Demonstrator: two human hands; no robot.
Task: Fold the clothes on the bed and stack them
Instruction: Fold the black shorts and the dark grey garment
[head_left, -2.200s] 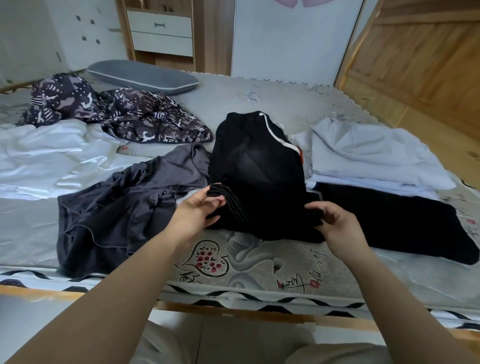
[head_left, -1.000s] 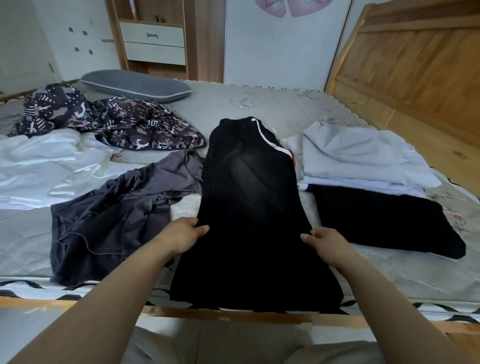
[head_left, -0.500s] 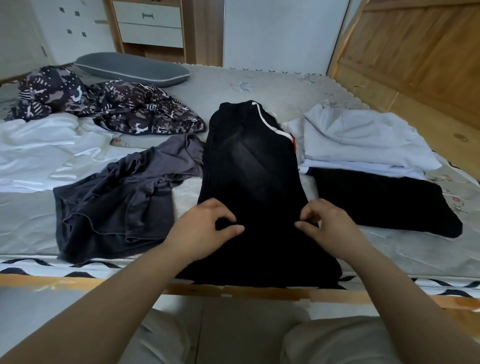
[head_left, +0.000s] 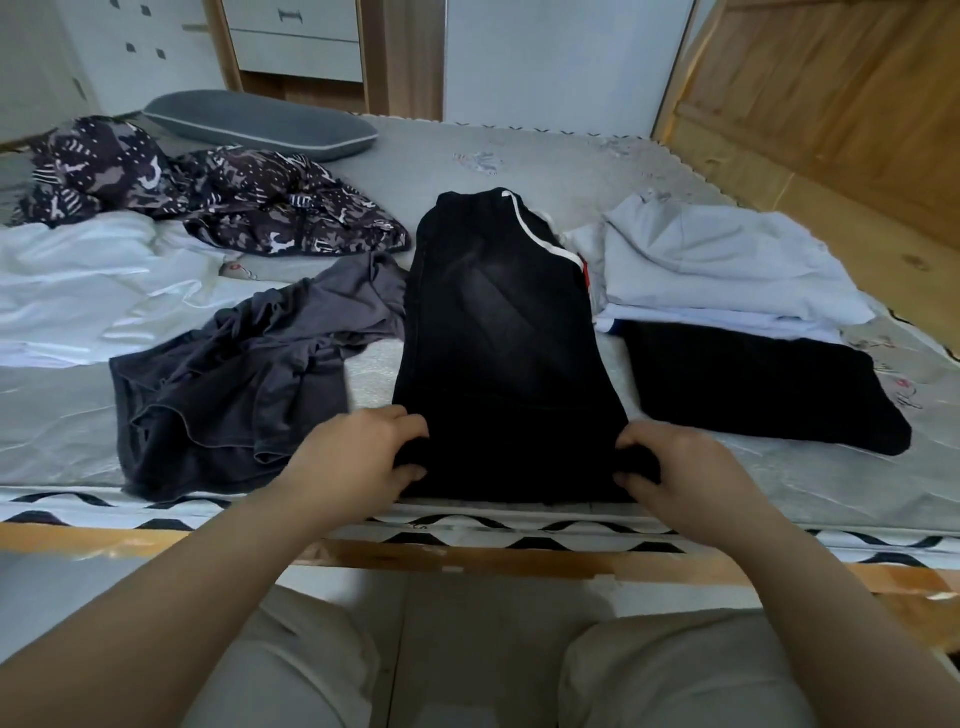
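Note:
Black trousers with a white side stripe (head_left: 501, 332) lie lengthwise on the bed, running from its middle to the near edge. My left hand (head_left: 358, 460) pinches the trousers' near left corner. My right hand (head_left: 680, 467) pinches the near right corner, with a bunch of black cloth between thumb and fingers. To the right lie a folded black garment (head_left: 753, 389) and folded pale grey-white clothes (head_left: 717, 265). A crumpled dark grey garment (head_left: 234, 379) lies to the left.
A patterned dark camouflage garment (head_left: 218, 208) and a white garment (head_left: 88, 291) lie at the far left, with a grey pillow (head_left: 260, 124) behind them. The wooden headboard (head_left: 831, 104) stands on the right. The bed's wooden frame edge (head_left: 467, 561) runs just before my knees.
The trousers were unfolded and spread toward the near edge. My hands then moved from the middle of the cloth out to its near corners and took hold of them.

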